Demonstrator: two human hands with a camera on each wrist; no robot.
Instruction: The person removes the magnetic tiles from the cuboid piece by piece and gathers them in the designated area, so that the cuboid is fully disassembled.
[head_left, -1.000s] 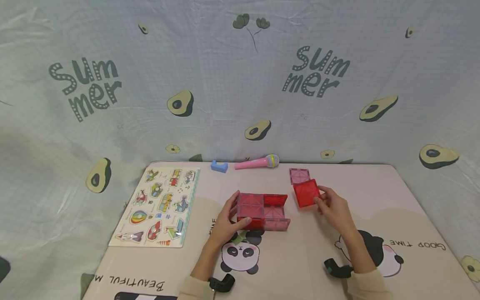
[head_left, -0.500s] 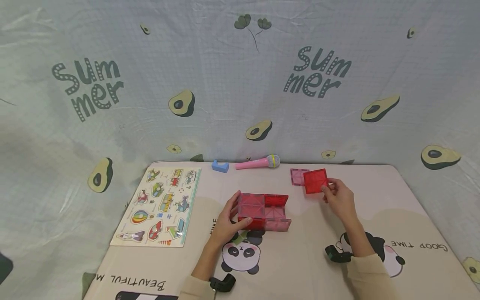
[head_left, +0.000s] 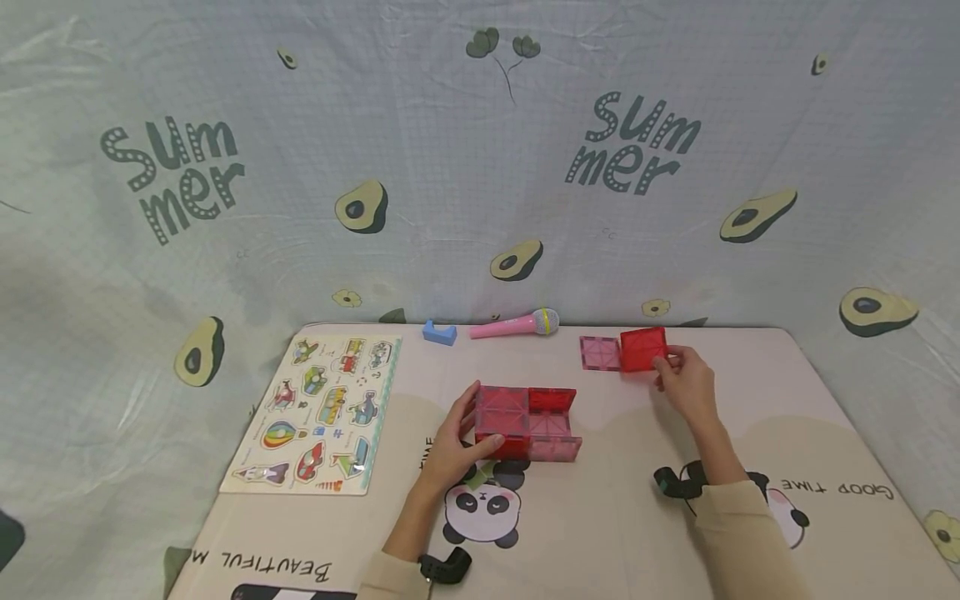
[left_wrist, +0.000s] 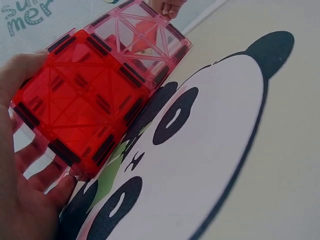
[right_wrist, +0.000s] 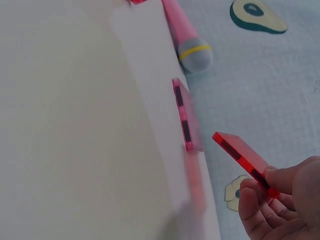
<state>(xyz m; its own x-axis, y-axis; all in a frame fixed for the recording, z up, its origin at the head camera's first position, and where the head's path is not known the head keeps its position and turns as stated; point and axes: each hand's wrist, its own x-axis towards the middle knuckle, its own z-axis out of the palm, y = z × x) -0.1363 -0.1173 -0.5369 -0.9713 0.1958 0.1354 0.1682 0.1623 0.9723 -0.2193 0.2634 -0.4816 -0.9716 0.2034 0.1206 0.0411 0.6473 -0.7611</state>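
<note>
One translucent red square plastic tile [head_left: 643,349] is hanging near the far edge of the pale printed table [head_left: 600,517], pinched by the bare right hand [head_left: 686,383] along its right side. The thumb is pressing one face while bent fingers are supporting it from the other. In the right wrist view the tile is tilting, showing black strips along its edge, and is staying apart from a translucent pink square plastic tile [head_left: 600,353], which is lying on the table just to its left. Nearer the person, a box-like structure of translucent red and pink plastic squares [head_left: 502,411] is resting on the table, above a black-and-white panda print [head_left: 482,508]. Its left half is forming a covered cube; its right half is opening upward, with a pink floor lying between a red back wall and a pink front wall. The bare left hand [head_left: 448,454] is gripping the cube's left end, the thumb pressing low on the front and the fingers wrapping round the side; some fingertips are being hidden by the structure. Along the far edge, a pink toy microphone with a grey head and yellow ring [head_left: 514,324] is lying beside a small blue notched block [head_left: 439,333]. At the left, a cream puzzle board with colourful vehicle pictures [head_left: 377,417] is lying flat. Behind everything, a pale avocado-printed cloth [head_left: 480,150] is hanging.
</note>
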